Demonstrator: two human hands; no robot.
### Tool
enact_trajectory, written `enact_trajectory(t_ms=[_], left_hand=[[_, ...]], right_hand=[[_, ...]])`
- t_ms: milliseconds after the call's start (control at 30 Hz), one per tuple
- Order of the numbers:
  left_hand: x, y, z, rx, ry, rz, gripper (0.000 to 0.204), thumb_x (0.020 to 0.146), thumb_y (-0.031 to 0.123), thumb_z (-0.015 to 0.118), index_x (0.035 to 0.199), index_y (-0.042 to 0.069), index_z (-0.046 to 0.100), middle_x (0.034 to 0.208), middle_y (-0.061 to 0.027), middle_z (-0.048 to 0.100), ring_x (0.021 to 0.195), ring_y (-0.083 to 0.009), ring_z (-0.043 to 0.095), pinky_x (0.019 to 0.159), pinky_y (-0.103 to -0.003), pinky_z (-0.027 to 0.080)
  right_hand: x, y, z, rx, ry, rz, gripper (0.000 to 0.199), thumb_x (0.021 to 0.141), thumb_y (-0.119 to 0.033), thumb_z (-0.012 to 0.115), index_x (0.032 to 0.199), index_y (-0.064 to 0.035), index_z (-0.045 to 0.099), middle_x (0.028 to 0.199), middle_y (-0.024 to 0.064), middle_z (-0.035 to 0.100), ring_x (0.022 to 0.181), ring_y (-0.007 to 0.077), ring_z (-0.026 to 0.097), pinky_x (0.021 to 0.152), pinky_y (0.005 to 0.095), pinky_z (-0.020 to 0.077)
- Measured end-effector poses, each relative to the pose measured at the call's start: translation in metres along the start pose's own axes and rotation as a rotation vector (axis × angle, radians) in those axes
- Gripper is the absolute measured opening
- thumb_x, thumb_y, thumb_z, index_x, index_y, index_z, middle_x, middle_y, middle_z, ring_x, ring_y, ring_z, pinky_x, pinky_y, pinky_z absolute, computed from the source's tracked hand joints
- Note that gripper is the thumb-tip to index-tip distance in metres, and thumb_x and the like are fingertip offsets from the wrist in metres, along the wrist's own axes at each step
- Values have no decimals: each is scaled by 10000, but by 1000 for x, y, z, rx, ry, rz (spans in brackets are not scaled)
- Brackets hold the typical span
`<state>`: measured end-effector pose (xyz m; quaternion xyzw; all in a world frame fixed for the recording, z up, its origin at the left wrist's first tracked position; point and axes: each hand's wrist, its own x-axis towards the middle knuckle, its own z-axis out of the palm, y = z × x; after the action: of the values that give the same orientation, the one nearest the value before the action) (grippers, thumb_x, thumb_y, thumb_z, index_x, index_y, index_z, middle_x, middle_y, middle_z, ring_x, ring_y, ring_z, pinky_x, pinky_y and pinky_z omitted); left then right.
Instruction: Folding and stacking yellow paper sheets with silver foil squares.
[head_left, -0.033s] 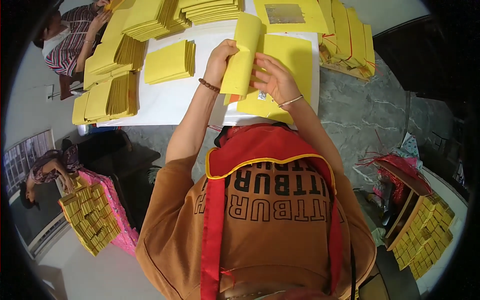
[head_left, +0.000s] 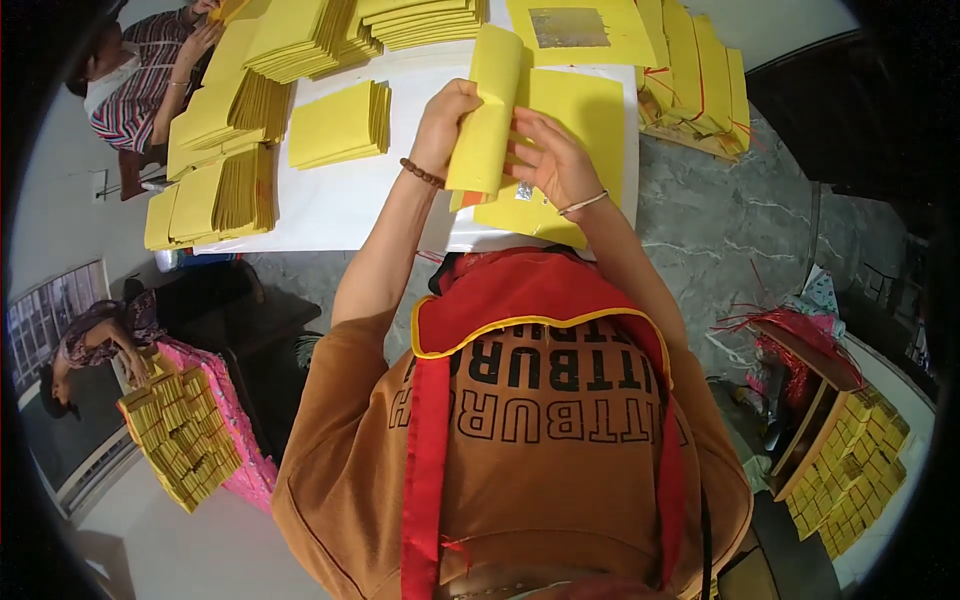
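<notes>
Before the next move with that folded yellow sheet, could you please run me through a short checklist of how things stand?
1. Left hand grips the folded yellow sheet at its upper left edge: ok.
2. Right hand steadies the sheet from its right side, fingers spread: ok.
3. Sheet lifted clear of the flat yellow sheets beneath: ok.
4. Bare patch on the white table left of the hands: ok.
5. Small yellow stack stands apart from the hands: ok.
6. Fold crease lined up evenly: cannot tell, the hands cover it.
</notes>
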<state>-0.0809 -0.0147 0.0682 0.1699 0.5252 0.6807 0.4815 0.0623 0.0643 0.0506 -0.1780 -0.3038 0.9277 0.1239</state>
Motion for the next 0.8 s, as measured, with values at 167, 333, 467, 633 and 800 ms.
enact_trajectory(t_ms=[167, 333, 467, 633, 800], left_hand=[[-8, -25, 22, 362, -24, 152, 94, 791, 105, 453, 850, 40, 486, 647, -52, 521, 554, -111, 506, 484, -236, 418], [-11, -43, 39, 850, -117, 201, 109, 805, 135, 483, 885, 62, 485, 612, -26, 495, 452, -61, 419, 390, -217, 323], [-18, -45, 49, 856, -125, 286, 215, 799, 168, 499, 970, 38, 500, 681, -94, 514, 544, -159, 471, 500, -273, 382], [-21, -50, 51, 879, -149, 326, 413, 809, 223, 499, 1167, 42, 401, 920, -171, 508, 676, -249, 521, 629, -326, 428], [-27, -52, 55, 889, -135, 298, 457, 815, 248, 499, 1194, 30, 366, 922, -169, 495, 711, -257, 524, 646, -332, 428]], right_hand=[[-10, -2, -8, 162, 144, 55, 479, 884, -343, 358, 1244, -35, 290, 1196, 140, 409, 1035, 251, 467, 854, 401, 407], [-17, 6, -36, 341, 36, 10, 534, 880, -455, 274, 1236, -60, 314, 1176, 115, 422, 1075, 223, 427, 917, 354, 346], [-21, 0, -30, 388, 30, -16, 531, 885, -449, 259, 1229, -50, 327, 1200, 116, 409, 1092, 230, 416, 931, 349, 331], [-18, 8, -35, 367, 84, -103, 520, 886, -448, 252, 1202, -47, 351, 1183, 115, 426, 1064, 236, 441, 919, 353, 342], [-20, 11, -42, 317, 27, -117, 506, 875, -450, 309, 1230, -90, 336, 1153, 82, 450, 1043, 220, 457, 882, 351, 376]])
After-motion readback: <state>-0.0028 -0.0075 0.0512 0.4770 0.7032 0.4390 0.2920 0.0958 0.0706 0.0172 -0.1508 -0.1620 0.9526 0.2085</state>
